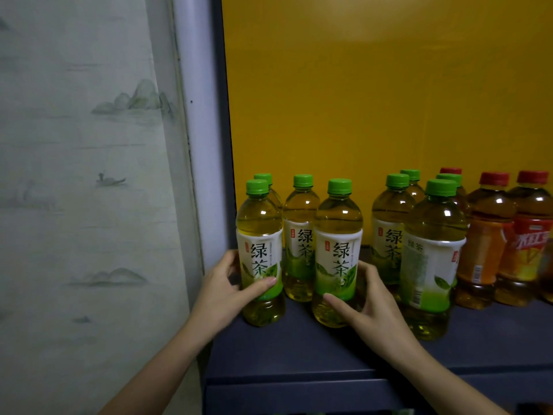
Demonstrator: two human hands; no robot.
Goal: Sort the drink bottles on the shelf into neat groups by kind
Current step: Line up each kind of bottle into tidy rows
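Note:
Several green-capped green tea bottles stand on a dark blue shelf (pixel 299 348). My left hand (pixel 223 292) grips the front-left green tea bottle (pixel 259 235) at its lower label, thumb across the front. My right hand (pixel 368 301) grips the front-middle green tea bottle (pixel 338 235) low down, thumb on its front. Between and behind them stands another green tea bottle (pixel 300 232). A further cluster of green tea bottles (pixel 434 250) stands to the right. Red-capped amber tea bottles (pixel 490 235) fill the far right.
A yellow back panel (pixel 374 100) closes the shelf behind the bottles. The shelf's left side post (pixel 203 145) stands beside my left hand, with a pale painted curtain (pixel 89 175) further left. Bare shelf surface lies in front of the bottles, down to the front edge (pixel 299 381).

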